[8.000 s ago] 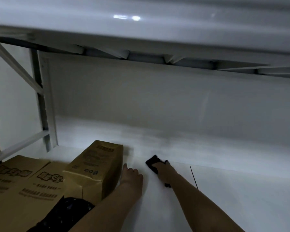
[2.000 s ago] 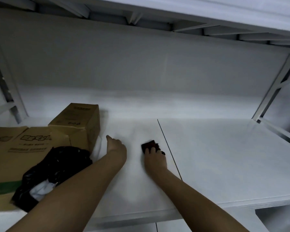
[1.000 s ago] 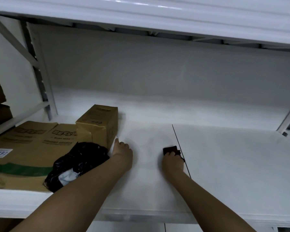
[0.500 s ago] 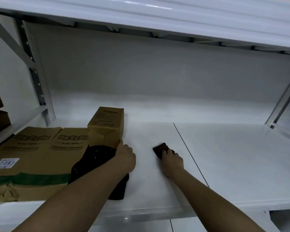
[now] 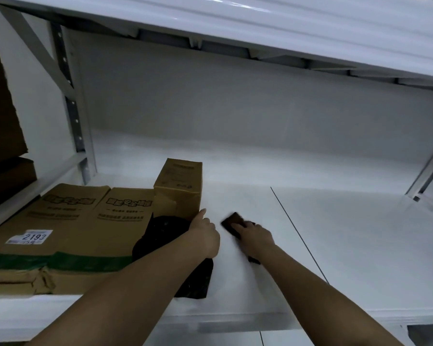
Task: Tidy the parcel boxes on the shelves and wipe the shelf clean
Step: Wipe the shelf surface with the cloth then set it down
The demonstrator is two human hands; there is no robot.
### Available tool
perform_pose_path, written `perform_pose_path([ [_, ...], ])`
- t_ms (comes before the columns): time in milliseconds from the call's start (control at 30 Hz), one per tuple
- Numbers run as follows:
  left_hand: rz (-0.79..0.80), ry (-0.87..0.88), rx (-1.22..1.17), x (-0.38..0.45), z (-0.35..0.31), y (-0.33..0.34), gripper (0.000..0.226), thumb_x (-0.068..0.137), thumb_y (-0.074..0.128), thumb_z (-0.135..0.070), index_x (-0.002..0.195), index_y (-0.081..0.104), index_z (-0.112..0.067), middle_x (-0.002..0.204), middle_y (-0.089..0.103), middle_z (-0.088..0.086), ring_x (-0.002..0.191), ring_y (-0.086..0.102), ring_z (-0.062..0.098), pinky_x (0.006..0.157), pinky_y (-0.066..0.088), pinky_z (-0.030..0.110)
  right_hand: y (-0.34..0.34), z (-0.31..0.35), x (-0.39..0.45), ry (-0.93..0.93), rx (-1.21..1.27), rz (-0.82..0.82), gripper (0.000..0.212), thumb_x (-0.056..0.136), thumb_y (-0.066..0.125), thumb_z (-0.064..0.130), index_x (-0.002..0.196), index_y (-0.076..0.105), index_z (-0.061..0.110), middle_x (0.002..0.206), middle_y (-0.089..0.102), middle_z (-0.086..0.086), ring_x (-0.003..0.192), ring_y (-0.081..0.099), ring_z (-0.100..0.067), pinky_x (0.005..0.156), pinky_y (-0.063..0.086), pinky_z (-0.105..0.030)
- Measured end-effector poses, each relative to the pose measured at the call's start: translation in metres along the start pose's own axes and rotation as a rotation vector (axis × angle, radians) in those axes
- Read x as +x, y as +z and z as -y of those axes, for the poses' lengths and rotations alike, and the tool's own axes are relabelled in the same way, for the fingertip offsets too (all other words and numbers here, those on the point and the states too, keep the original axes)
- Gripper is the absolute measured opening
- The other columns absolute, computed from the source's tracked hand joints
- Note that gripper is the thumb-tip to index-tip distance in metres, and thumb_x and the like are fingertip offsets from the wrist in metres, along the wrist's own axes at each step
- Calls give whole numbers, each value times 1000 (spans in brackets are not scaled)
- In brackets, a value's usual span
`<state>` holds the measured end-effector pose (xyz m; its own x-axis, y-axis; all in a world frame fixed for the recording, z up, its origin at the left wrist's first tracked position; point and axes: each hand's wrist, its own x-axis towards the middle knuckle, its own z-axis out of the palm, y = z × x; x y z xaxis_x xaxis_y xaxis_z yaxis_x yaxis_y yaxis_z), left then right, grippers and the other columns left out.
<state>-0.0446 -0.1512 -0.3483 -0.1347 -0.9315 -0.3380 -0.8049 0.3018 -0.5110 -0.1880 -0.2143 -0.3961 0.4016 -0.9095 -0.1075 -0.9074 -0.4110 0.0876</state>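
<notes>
On the white shelf (image 5: pixel 360 245), just left of the dark seam (image 5: pixel 298 233) between its two boards, the right hand (image 5: pixel 256 236) presses a dark cloth (image 5: pixel 233 222) flat against the surface, fingers laid over it rather than curled round it; the cloth's far corner sticks out beyond the fingertips, toward the back wall. The left hand (image 5: pixel 204 233) lies just beside it to the left, thumb side against the lower corner of the upright box (image 5: pixel 179 186) and palm over a black bag (image 5: pixel 170 236); its fingers are hidden on the far side, so I cannot tell whether they grip the bag or only rest on it. The stroke in hand seems to be wiping the strip between the boxes and the seam. What the next move turns on, I judge, is this: the unwiped run of shelf stretches rightward from the cloth, across the seam, along the shelf's long axis, and the right hand is the nearer one for it, while the boxes lie left of the cloth within the left hand's reach. Counted: one cloth, one black bag, one upright box, two flat boxes (image 5: pixel 68 221) side by side with printed tops, one bearing a label (image 5: pixel 30 237) reading 2193, and two hands.
</notes>
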Motion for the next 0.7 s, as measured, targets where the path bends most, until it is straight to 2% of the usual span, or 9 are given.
perform_pose_path([
  [100, -15, -1, -45, -2, 3, 2, 48, 101, 26, -36, 142, 43, -16, 148, 37, 11, 139, 28, 24, 118, -8, 47, -1, 20, 2, 189, 34, -7, 45, 95, 45, 13, 138, 36, 15, 136, 44, -13, 119, 47, -31, 90, 43, -35],
  [167, -22, 5, -77, -5, 6, 3, 52, 99, 28, -43, 139, 46, -15, 145, 41, 11, 138, 30, 24, 118, -9, 46, -2, 39, 7, 188, 53, -23, 41, 94, 46, 11, 135, 39, 11, 135, 45, -14, 120, 48, -31, 92, 44, -36],
  [233, -29, 8, -82, -8, 8, 3, 56, 98, 29, -49, 137, 48, -15, 142, 44, 10, 137, 31, 23, 117, -10, 44, -1, 54, 13, 69, 78, -47, 41, 96, 46, 15, 136, 40, 10, 137, 45, -13, 122, 48, -31, 94, 43, -38],
  [333, -48, 18, -54, -14, 10, 2, 59, 97, 30, -53, 138, 48, -14, 143, 43, 8, 138, 27, 23, 117, -10, 42, 3, 57, 16, -204, 102, -13, 47, 97, 45, 21, 143, 38, 13, 145, 41, -7, 121, 49, -29, 95, 43, -37],
  [400, -61, 27, -48, -18, 12, 1, 59, 97, 32, -53, 134, 52, -12, 142, 43, 10, 137, 29, 24, 117, -8, 41, 7, 45, 18, -275, 55, -50, 49, 98, 43, 21, 147, 34, 20, 149, 38, -1, 118, 50, -29, 92, 45, -36],
  [467, -68, 27, -48, -21, 13, 0, 58, 97, 32, -53, 132, 54, -11, 142, 42, 13, 136, 30, 25, 117, -7, 41, 9, 32, 20, -196, -1, -85, 51, 98, 43, 18, 148, 32, 22, 149, 38, -1, 117, 49, -31, 89, 46, -36],
  [533, -72, 22, -43, -23, 13, 1, 59, 97, 32, -52, 132, 53, -11, 144, 40, 14, 137, 29, 26, 117, -8, 42, 7, 31, 20, -26, 29, -70, 46, 97, 43, 13, 142, 37, 16, 142, 43, -7, 117, 48, -32, 88, 45, -37],
  [600, -84, 17, -32, -26, 13, 1, 58, 97, 31, -51, 133, 53, -10, 146, 39, 14, 138, 27, 25, 117, -9, 42, 5, 42, 23, 59, 89, -59, 39, 96, 43, 11, 135, 42, 12, 137, 45, -10, 118, 48, -31, 89, 45, -37],
  [700, -115, 14, 16, -32, 13, 0, 57, 99, 30, -49, 132, 54, -10, 146, 40, 13, 140, 25, 24, 116, -11, 41, 11, 58, 28, -61, 145, -76, 36, 98, 43, 17, 133, 46, 12, 137, 48, -9, 119, 50, -29, 93, 43, -36],
])
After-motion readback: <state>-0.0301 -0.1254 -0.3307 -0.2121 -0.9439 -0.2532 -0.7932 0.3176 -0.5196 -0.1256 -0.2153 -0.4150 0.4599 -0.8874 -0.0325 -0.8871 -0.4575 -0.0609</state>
